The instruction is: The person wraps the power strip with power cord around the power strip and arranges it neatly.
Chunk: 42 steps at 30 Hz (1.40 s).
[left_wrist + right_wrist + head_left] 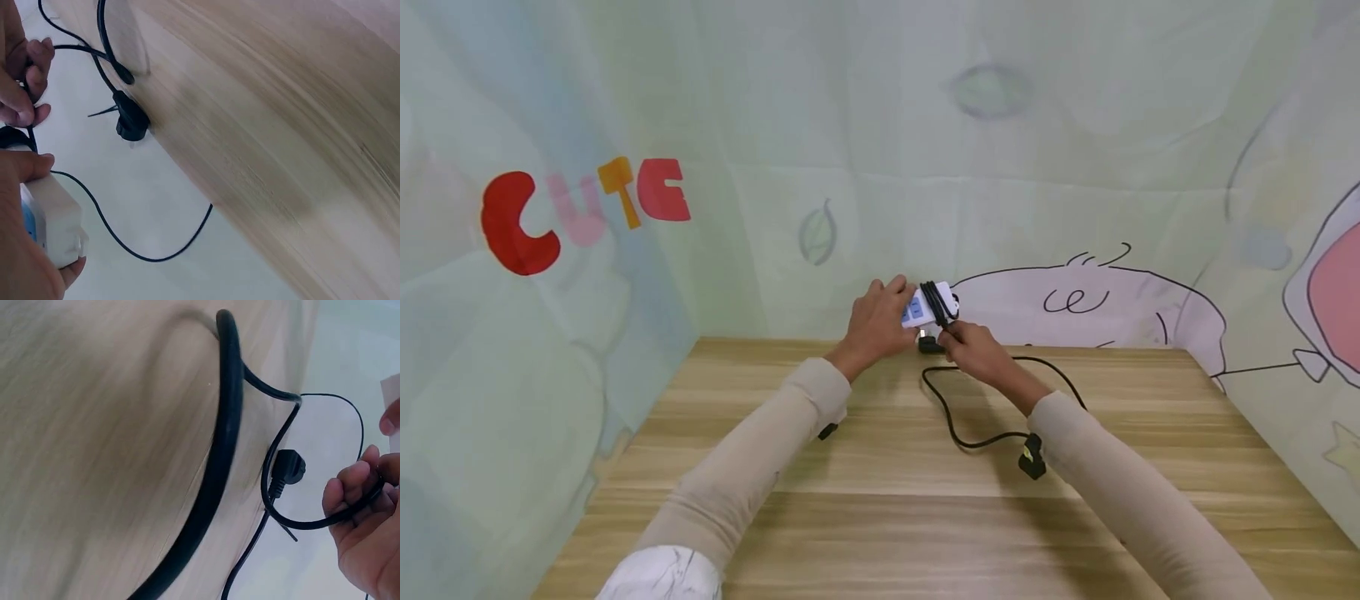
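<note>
My left hand (880, 318) grips a white power strip (916, 307) with blue sockets, held up near the back edge of the table. Several turns of black cord (936, 302) are wound round the strip's right part. Just below it, my right hand (976, 348) pinches the cord between curled fingers. A black plug (930, 344) is beneath the strip, between the hands. In the left wrist view the strip's white end (62, 219) sticks out past the left hand. A loop of cord (300, 524) runs from the right fingers in the right wrist view.
Loose black cord (977, 447) curves across the wooden table (887, 517) towards the right sleeve. A black object with a yellow-green mark (1032, 457) is beside that sleeve, and a small black piece (827, 431) shows by the left sleeve. A printed cloth wall (760, 250) stands behind the table.
</note>
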Available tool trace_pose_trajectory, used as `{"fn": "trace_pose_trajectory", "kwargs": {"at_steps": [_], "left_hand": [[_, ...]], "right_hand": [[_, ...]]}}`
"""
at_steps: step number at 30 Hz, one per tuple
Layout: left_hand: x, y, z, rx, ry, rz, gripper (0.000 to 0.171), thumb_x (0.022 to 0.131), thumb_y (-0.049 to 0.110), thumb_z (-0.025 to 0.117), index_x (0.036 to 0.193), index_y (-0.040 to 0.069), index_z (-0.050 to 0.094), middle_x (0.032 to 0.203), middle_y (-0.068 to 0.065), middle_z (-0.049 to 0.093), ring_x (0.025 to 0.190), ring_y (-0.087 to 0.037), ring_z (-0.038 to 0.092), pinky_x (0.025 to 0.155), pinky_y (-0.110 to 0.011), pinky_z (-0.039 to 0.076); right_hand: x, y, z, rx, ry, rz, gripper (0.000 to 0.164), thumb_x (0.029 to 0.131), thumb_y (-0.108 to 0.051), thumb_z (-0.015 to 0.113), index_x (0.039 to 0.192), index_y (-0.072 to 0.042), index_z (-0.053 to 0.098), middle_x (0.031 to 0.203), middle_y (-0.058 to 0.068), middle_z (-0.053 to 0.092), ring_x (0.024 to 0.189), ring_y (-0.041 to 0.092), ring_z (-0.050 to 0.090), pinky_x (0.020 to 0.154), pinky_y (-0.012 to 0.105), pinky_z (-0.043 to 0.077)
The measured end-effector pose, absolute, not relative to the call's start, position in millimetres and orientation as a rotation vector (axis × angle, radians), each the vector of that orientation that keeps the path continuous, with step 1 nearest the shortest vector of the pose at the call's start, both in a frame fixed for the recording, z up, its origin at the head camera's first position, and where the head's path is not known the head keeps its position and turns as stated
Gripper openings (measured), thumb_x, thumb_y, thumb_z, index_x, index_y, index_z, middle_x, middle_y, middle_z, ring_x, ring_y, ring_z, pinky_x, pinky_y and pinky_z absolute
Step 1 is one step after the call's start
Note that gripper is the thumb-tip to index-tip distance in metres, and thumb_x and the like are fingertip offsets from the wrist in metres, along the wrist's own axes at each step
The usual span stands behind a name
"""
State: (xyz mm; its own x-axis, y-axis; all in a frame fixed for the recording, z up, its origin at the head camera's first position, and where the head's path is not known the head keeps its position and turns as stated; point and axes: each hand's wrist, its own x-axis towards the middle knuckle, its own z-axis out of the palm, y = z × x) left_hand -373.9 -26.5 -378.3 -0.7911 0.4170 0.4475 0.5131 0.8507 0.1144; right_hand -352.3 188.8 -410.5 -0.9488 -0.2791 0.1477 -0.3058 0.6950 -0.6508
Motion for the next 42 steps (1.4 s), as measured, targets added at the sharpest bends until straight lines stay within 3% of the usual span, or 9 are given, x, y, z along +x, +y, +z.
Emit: {"fn": "trace_pose_trajectory", "kwargs": {"at_steps": [6,13,20,24,30,33,36,38,42], "left_hand": [[-377.1,-29.0,-374.8,-0.642,-2.614,-0.304,0.064,0.096,0.029,0.080,0.155,0.008,0.067,0.129,-0.006,0.065,0.096,-0.030,0.057,0.066,-0.041,0.054],[-381.4,-34.4,-377.0,-0.574,-2.615,-0.305,0.061,0.094,0.026,0.079,0.151,0.008,0.068,0.131,-0.005,0.065,0.099,-0.031,0.059,0.068,-0.044,0.058],[-383.3,-40.2,-382.4,-0.499,-2.604,-0.311,0.056,0.094,0.024,0.077,0.147,0.007,0.069,0.133,-0.007,0.066,0.099,-0.035,0.062,0.068,-0.049,0.061],[-384.8,-40.8,-382.1,-0.469,-2.590,-0.329,0.054,0.095,0.024,0.077,0.145,0.005,0.069,0.131,-0.008,0.067,0.098,-0.036,0.063,0.069,-0.050,0.062],[-386.6,-39.0,-378.1,-0.446,-2.594,-0.365,0.054,0.095,0.024,0.075,0.145,0.005,0.068,0.132,-0.009,0.066,0.099,-0.037,0.063,0.071,-0.051,0.062],[-386.5,-39.1,-377.4,-0.436,-2.598,-0.372,0.056,0.095,0.024,0.076,0.146,0.004,0.067,0.132,-0.009,0.066,0.100,-0.037,0.063,0.073,-0.051,0.063],[-386.1,-39.5,-377.7,-0.433,-2.606,-0.351,0.057,0.095,0.024,0.076,0.147,0.004,0.067,0.133,-0.009,0.066,0.100,-0.036,0.063,0.073,-0.050,0.062],[-385.7,-40.6,-378.6,-0.446,-2.608,-0.324,0.056,0.095,0.023,0.075,0.147,0.004,0.067,0.134,-0.009,0.066,0.100,-0.036,0.063,0.071,-0.049,0.062],[-385.0,-45.4,-382.2,-0.483,-2.611,-0.236,0.057,0.094,0.019,0.077,0.148,0.003,0.068,0.135,-0.008,0.065,0.100,-0.036,0.061,0.068,-0.048,0.061]], "right_hand": [[-351.1,192.4,-404.8,0.466,-2.855,1.249,0.029,0.116,-0.025,0.054,0.104,-0.004,0.070,0.078,0.007,0.070,0.065,0.016,0.066,0.067,0.031,0.053],[-349.9,199.6,-409.2,0.448,-2.824,1.428,0.030,0.115,-0.034,0.059,0.112,-0.006,0.072,0.075,0.006,0.079,0.092,0.043,0.083,0.091,0.043,0.065],[-345.0,207.2,-411.2,0.558,-2.767,1.477,0.035,0.111,-0.036,0.068,0.106,-0.003,0.078,0.090,0.012,0.084,0.092,0.025,0.081,0.103,0.061,0.059],[-342.3,208.9,-408.9,0.647,-2.703,1.603,0.034,0.112,-0.031,0.068,0.112,0.002,0.074,0.088,0.012,0.080,0.108,0.034,0.083,0.107,0.058,0.059],[-338.0,213.0,-409.4,0.769,-2.587,1.850,0.027,0.117,-0.017,0.059,0.129,0.006,0.063,0.082,0.003,0.067,0.130,0.056,0.073,0.119,0.059,0.053],[-336.4,214.2,-410.0,0.801,-2.568,1.907,0.035,0.120,-0.018,0.051,0.142,0.008,0.057,0.086,0.004,0.064,0.132,0.055,0.073,0.119,0.056,0.054],[-335.6,213.7,-409.3,0.796,-2.599,1.904,0.042,0.124,-0.025,0.042,0.153,0.003,0.053,0.094,0.006,0.059,0.116,0.041,0.077,0.114,0.049,0.058],[-336.1,212.2,-408.2,0.783,-2.642,1.861,0.044,0.125,-0.028,0.036,0.156,-0.002,0.053,0.098,0.009,0.053,0.103,0.033,0.067,0.110,0.050,0.057],[-341.9,208.3,-403.8,0.815,-2.746,1.610,0.045,0.125,-0.028,0.032,0.157,-0.006,0.056,0.133,0.021,0.062,0.119,0.035,0.060,0.113,0.060,0.053]]}}
